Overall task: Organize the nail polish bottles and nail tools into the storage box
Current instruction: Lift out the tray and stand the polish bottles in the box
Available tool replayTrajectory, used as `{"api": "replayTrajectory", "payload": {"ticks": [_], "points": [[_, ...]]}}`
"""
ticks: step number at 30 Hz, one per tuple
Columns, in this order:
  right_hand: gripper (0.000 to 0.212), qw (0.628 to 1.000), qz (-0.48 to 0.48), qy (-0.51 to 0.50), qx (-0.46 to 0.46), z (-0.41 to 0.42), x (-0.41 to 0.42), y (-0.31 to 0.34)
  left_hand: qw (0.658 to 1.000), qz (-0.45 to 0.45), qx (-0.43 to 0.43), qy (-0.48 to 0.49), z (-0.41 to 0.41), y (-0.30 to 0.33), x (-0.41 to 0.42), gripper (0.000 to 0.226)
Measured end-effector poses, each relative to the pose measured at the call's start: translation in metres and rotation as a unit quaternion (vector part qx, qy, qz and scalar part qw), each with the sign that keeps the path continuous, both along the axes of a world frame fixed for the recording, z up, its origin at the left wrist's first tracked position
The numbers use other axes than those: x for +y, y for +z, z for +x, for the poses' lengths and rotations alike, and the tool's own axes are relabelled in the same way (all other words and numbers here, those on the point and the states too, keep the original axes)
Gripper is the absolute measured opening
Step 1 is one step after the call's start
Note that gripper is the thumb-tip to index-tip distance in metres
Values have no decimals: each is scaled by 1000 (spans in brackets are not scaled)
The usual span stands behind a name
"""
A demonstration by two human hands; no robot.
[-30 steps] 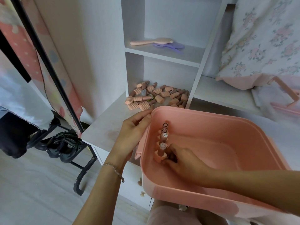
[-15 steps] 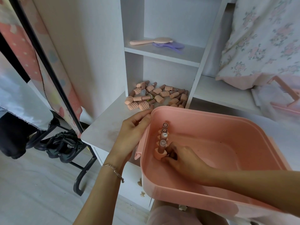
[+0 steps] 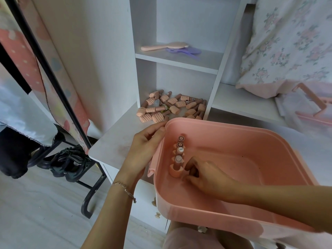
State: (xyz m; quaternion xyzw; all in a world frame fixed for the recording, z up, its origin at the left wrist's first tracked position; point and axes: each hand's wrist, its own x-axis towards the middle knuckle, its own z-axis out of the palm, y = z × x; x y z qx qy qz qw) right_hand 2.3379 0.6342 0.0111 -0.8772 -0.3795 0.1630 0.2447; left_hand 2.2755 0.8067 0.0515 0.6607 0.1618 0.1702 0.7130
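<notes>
The right hand point(image 3: 206, 177) sits inside the pink storage box point(image 3: 251, 177), its curled fingers beside the nearest bottle in a row of four nail polish bottles point(image 3: 179, 155) standing against the left wall; whether they pinch anything I cannot tell. The left hand point(image 3: 143, 150) grips the box's left rim, likely to steady it. Many more bottles point(image 3: 170, 106) lie heaped on the white shelf point(image 3: 115, 141) just behind, awaiting transfer.
</notes>
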Motion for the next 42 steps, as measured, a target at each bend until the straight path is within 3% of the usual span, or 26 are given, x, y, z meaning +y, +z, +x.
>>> {"api": "replayTrajectory", "payload": {"ticks": [4, 11, 14, 17, 21, 24, 27, 30, 34, 37, 40, 42], "points": [[12, 1000, 7, -11, -12, 8, -10, 17, 1000, 4, 6, -4, -1, 0, 1, 25], [17, 970, 45, 144, -190, 18, -15, 71, 994, 95, -15, -43, 6, 2, 12, 17], [24, 960, 103, 131, -226, 32, -3, 92, 988, 150, -23, -31, 12, 3, 17, 23], [18, 956, 134, 94, -244, 61, 18, 100, 980, 194, -17, 30, 24, 1, 28, 24], [21, 981, 85, 50, -166, 108, 59, 89, 956, 277, 25, 99, 47, -11, 50, 18], [22, 994, -21, 34, -102, 141, 88, 69, 935, 324, 75, 124, 68, -27, 65, 21], [8, 993, -77, 50, -80, 163, 108, 51, 917, 355, 129, 129, 83, -43, 73, 32], [27, 988, -118, 60, -73, 171, 124, 42, 903, 400, 126, 92, 87, -59, 74, 37], [26, 985, -157, 73, -28, 173, 142, 28, 895, 436, 87, 23, 77, -75, 78, 33], [37, 983, -168, 66, -21, 174, 149, 21, 871, 481, 86, -49, 72, -79, 84, 32], [25, 986, -155, 64, 3, 175, 149, 18, 861, 495, 89, -81, 72, -76, 86, 32], [11, 992, -107, 58, 33, 173, 148, 20, 880, 464, 81, -64, 70, -74, 86, 24]]}}
